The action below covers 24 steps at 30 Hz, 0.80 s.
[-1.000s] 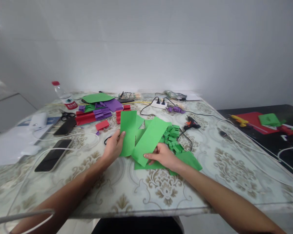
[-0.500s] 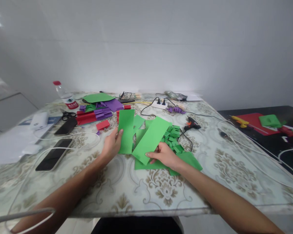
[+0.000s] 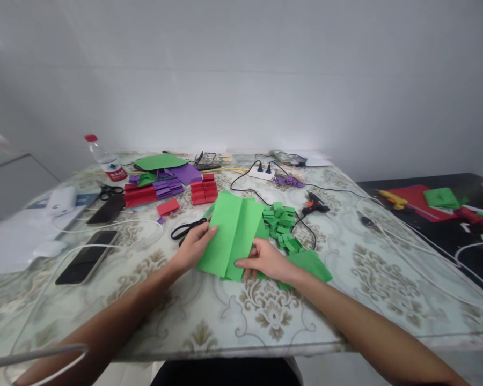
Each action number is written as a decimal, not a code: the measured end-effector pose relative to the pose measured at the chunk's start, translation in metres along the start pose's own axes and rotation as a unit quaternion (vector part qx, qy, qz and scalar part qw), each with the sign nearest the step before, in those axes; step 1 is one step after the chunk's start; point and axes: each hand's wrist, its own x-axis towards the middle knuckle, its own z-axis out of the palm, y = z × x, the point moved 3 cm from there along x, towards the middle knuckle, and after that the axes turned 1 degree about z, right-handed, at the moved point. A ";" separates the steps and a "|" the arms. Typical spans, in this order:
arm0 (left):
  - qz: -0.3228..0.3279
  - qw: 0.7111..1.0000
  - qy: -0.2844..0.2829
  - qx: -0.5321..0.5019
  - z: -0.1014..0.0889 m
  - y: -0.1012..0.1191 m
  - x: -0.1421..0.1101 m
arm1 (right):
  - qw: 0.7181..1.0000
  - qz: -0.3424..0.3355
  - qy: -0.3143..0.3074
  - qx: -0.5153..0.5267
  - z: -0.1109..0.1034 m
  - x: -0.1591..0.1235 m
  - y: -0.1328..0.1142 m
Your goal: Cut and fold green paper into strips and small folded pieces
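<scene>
Two green paper strips [image 3: 231,236] lie side by side, slanted, at the middle of the patterned table [image 3: 225,316]. My left hand [image 3: 193,247] pinches the left strip's near left edge. My right hand [image 3: 265,260] grips the right strip's near end between thumb and fingers. Under my right hand lies another green sheet [image 3: 308,264]. Black scissors [image 3: 185,229] rest just left of the strips, beside my left hand. A heap of small folded green pieces [image 3: 284,222] sits just beyond my right hand.
Red folded pieces [image 3: 204,190], purple pieces [image 3: 169,185] and a green sheet [image 3: 159,161] lie at the back left. Two phones [image 3: 86,256] with cables and a water bottle [image 3: 104,158] are at the left. A glue gun [image 3: 316,202] and power strip [image 3: 262,172] are at the back right.
The two green strips were held apart and raised; now my hands have brought them together, side by side and lower over the table. The scissors behind them have come into view.
</scene>
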 end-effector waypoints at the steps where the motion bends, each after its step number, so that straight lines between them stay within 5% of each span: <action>1: 0.000 1.000 -0.019 -0.003 0.003 0.001 -0.002 | 1.000 0.002 -0.010 0.000 0.002 -0.001 0.000; 12: -0.003 0.997 -0.081 0.009 0.017 -0.002 -0.009 | 0.996 -0.004 -0.093 0.011 0.008 -0.002 0.003; 18: 0.023 0.994 0.023 0.101 -0.012 -0.006 0.007 | 0.971 -0.108 0.083 -0.194 -0.020 0.003 -0.007; 24: 0.053 0.953 0.097 0.281 -0.039 -0.002 0.015 | 0.885 -0.144 0.260 -0.360 -0.051 0.000 -0.017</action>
